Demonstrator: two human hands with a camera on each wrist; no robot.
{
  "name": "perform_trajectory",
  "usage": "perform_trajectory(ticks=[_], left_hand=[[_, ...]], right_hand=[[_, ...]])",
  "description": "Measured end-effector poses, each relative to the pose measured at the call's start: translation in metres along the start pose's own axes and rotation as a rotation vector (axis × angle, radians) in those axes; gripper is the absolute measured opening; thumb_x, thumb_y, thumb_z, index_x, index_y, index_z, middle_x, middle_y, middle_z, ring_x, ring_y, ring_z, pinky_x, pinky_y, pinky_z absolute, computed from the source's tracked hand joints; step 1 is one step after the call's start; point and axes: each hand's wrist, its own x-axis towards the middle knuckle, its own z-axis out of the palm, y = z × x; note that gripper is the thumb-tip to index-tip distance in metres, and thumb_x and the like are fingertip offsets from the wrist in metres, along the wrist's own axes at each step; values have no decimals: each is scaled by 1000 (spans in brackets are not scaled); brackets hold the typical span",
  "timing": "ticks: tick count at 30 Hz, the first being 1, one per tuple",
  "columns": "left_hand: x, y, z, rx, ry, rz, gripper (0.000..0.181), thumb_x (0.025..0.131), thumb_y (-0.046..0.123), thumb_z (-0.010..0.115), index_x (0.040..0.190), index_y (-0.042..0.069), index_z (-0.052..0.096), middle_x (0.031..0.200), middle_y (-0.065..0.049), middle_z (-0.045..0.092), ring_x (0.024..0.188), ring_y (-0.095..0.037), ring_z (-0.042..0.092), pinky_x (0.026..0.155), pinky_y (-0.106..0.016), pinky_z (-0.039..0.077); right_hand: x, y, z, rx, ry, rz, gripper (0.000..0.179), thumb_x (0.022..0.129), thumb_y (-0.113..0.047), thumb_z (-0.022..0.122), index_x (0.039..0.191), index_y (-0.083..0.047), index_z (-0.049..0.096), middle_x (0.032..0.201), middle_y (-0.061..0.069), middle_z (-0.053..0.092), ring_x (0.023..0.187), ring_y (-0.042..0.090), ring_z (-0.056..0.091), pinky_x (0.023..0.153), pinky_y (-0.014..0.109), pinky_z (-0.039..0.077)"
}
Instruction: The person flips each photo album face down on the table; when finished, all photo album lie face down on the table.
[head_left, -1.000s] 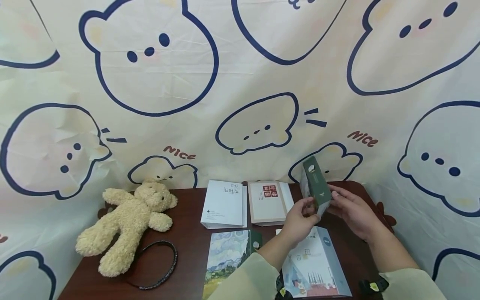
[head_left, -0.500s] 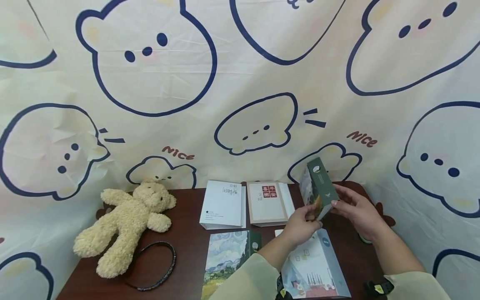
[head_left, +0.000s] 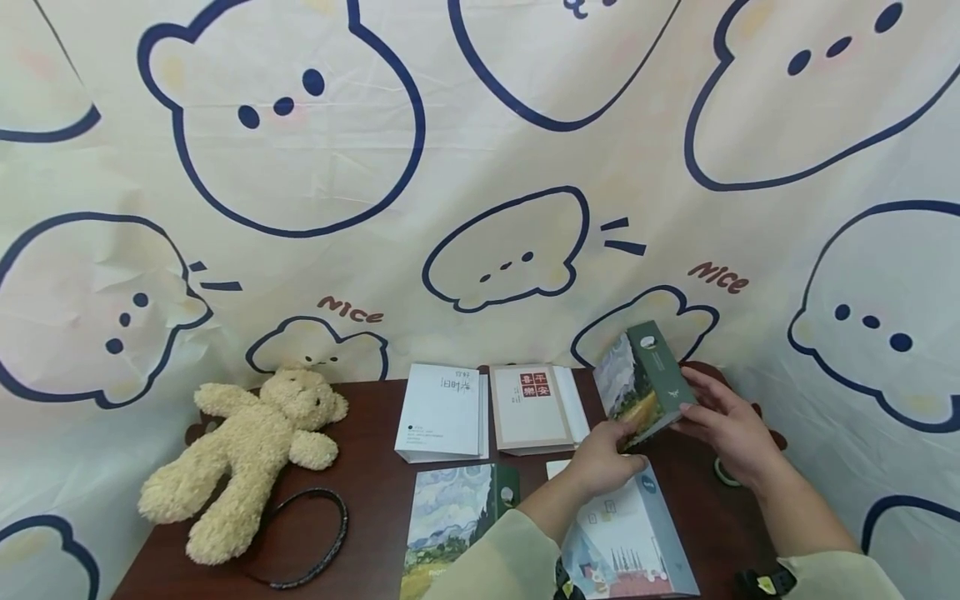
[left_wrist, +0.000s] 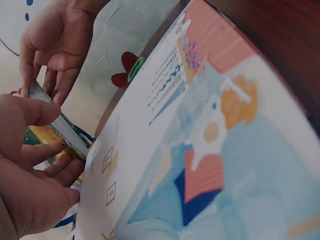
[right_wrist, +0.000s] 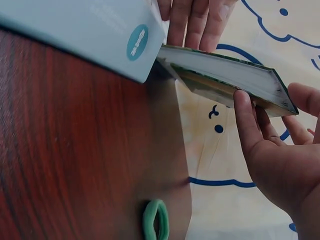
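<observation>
Both hands hold a photo album with a green spine and a painted landscape cover, tilted above the back right of the table. My left hand grips its lower left part, the thumb near the bottom edge. At the spine side, my right hand holds the lower right corner between thumb and fingers. The right wrist view shows the white page edges of the album from below. Under my left forearm lies a white and pale blue album, partly covered. Left of it is another landscape album, overlapped by my sleeve.
Two pale albums, one white and one beige, lie at the back of the table. A teddy bear and a black braided headband are on the left. A green hair tie lies near the right edge.
The held album has turned so its painted cover faces the head camera more, and has shifted slightly right and down. Both hands keep hold of it, and the green hair tie has come into sight.
</observation>
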Motion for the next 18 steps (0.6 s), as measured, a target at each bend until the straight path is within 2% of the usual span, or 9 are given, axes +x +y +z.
perform_trajectory(ticks=[7,18], left_hand=[[-1,-3,1,98,-25,10,56,94,37,72,146,19,62,143,6,60,131,-12,55,108,-34,47],[-2,-4,1,127,-52,11,54,96,37,70,146,19,61,144,4,60,135,-14,53,110,-34,45]], right_hand=[[-1,11,-7,26,8,71,69,109,-26,56,166,-12,21,162,30,28,105,4,65,93,35,58],[2,33,-13,-2,31,142,69,111,-21,49,167,-6,11,163,33,24,103,4,66,98,42,55]])
